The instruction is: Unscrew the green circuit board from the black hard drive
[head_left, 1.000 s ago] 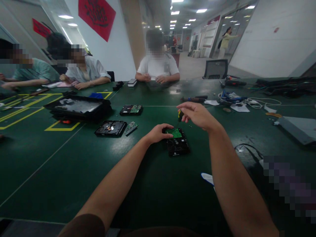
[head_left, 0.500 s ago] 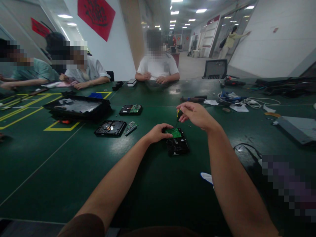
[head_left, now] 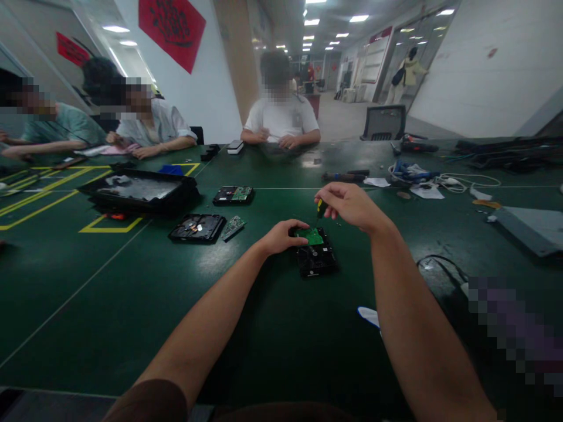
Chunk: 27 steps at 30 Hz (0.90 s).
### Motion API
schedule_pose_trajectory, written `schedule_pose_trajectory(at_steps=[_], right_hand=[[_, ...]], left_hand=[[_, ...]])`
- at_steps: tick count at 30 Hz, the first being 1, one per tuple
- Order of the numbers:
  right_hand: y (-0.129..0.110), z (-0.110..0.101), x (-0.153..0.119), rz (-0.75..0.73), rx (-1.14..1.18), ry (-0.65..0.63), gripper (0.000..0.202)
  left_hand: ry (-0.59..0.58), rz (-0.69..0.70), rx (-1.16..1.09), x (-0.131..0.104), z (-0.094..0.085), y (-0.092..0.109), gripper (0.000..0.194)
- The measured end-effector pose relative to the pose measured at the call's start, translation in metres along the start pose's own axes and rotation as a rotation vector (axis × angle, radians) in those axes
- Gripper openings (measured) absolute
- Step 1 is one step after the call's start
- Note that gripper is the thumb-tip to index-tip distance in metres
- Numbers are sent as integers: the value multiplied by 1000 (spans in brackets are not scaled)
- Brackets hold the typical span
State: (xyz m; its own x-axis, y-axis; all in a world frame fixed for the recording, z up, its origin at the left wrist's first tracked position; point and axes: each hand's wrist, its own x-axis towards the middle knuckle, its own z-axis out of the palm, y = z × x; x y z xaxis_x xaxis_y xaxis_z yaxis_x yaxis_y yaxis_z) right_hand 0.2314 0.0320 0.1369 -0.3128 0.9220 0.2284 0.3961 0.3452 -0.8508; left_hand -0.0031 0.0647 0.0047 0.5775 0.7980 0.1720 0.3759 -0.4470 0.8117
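A black hard drive (head_left: pixel 316 261) lies on the green table in front of me, a green circuit board (head_left: pixel 311 236) on its far half. My left hand (head_left: pixel 285 235) grips the drive's far left side, thumb over the board's edge and fingers around the far side. Above the board, my right hand (head_left: pixel 345 204) is closed around a screwdriver (head_left: pixel 321 207) with a yellow and black handle. The screwdriver points down at the far right part of the board; whether its tip sits in a screw is too small to tell.
Left of the drive lie a second hard drive (head_left: pixel 197 227), a loose circuit board (head_left: pixel 234 228) and another drive (head_left: pixel 233 194). A black tray (head_left: pixel 141 190) stands farther left. Cables (head_left: pixel 413 173) and a grey metal box (head_left: pixel 532 228) are at right. Several people sit across the table.
My right hand and the screwdriver have shifted very slightly; the screwdriver's handle has turned a little. My left hand and the hard drive stay in place. A person in the background has moved left.
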Motion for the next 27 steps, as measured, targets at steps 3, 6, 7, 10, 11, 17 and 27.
schedule_pose_trajectory(at_steps=[3, 6, 7, 10, 11, 17, 27], right_hand=[[2, 0, 0, 9, 56, -36, 26], [4, -1, 1, -11, 28, -22, 26], [4, -2, 1, -22, -5, 3, 25], [4, -1, 1, -11, -77, 91, 24], [3, -1, 1, 4, -81, 112, 23], [1, 0, 1, 4, -21, 92, 18], [7, -2, 2, -15, 36, 22, 27]], left_hand=[[2, 10, 5, 0, -1, 1, 54], [0, 14, -1, 0, -1, 1, 54], [1, 13, -6, -1, -1, 0, 54], [2, 3, -19, -1, 0, -1, 56], [2, -1, -22, -1, 0, -1, 56], [-4, -7, -17, 0, -1, 1, 55], [4, -2, 8, 0, -1, 1, 56]])
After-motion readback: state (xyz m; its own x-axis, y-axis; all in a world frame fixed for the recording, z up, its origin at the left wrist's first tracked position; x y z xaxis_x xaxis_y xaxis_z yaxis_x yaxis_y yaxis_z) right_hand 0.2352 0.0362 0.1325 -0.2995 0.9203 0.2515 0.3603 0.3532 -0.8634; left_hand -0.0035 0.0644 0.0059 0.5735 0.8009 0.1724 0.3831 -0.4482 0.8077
